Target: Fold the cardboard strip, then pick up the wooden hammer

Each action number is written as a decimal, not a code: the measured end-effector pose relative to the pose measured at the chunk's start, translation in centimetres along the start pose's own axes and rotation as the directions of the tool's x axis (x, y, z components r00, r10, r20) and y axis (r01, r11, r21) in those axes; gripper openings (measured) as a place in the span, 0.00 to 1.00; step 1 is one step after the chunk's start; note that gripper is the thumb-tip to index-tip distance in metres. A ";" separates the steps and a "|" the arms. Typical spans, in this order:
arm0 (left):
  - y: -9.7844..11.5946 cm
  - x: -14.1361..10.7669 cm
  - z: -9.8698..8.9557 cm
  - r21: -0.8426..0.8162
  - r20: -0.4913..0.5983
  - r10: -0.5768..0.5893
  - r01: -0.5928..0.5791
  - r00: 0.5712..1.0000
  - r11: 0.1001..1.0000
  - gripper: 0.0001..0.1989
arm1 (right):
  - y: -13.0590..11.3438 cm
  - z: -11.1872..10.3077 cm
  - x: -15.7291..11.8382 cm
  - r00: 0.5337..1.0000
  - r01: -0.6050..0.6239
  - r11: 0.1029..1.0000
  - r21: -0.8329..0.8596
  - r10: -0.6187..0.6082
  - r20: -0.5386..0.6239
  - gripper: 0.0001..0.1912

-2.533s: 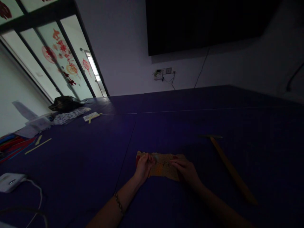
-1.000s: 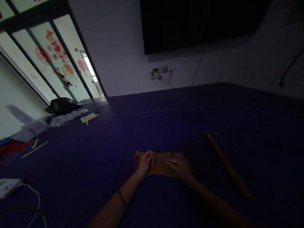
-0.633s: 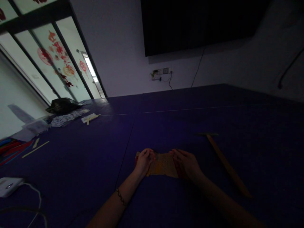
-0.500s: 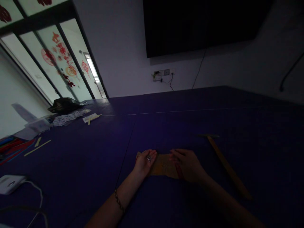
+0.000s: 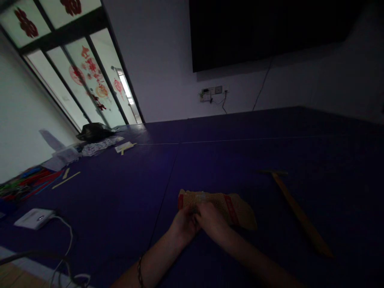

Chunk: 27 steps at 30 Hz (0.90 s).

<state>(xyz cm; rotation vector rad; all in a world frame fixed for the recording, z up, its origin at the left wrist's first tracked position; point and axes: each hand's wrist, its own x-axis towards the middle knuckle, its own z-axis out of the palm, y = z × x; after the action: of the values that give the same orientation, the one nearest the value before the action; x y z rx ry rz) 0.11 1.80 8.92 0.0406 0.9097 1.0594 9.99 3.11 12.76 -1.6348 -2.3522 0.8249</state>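
Your dark blue bench (image 5: 240,160) fills a dim room, with a black screen (image 5: 270,28) on the far wall. Your left hand (image 5: 183,224) and right hand (image 5: 211,222) meet, fingers curled onto the tan cloth piece (image 5: 237,208) lying near-centre; the grip's too dark to tell. A wooden stick (image 5: 300,216) lies right.

A dark blue table (image 5: 240,160) carries a tan patterned cloth (image 5: 237,208) and a wooden T-square (image 5: 297,214).

You're in a dim meeting room or office used for craft work — a big dark screen (image 5: 270,32) hangs on the wall above sockets (image 5: 211,93), glass partitions (image 5: 90,84) carry red paper-cut decorations, and the long blue table (image 5: 234,156) holds paper strips (image 5: 28,182) and a wooden T-square (image 5: 300,214).
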 end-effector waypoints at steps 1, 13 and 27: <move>0.0 -0.1 -0.2 -0.001 -0.008 0.001 -0.001 1.000 1.000 0.12 | -0.2 -0.1 -0.3 1.000 0.016 1.000 -0.002 -0.016 0.017 0.14; -0.1 -1.7 -3.6 0.205 0.058 0.000 -0.012 0.998 0.979 0.06 | -1.0 -1.7 -6.4 0.934 0.312 0.950 -0.001 -0.307 0.182 0.19; 6.4 -5.1 -13.6 0.731 -0.148 0.621 -0.337 0.770 0.593 0.16 | 0.1 -0.9 -8.6 0.793 0.586 0.783 -0.207 -0.503 0.344 0.09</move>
<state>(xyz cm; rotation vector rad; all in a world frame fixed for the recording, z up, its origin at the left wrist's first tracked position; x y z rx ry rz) -14.41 -3.92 6.04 0.7656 1.7004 1.2134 13.78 -4.29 15.01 -0.8237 -3.0459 0.6048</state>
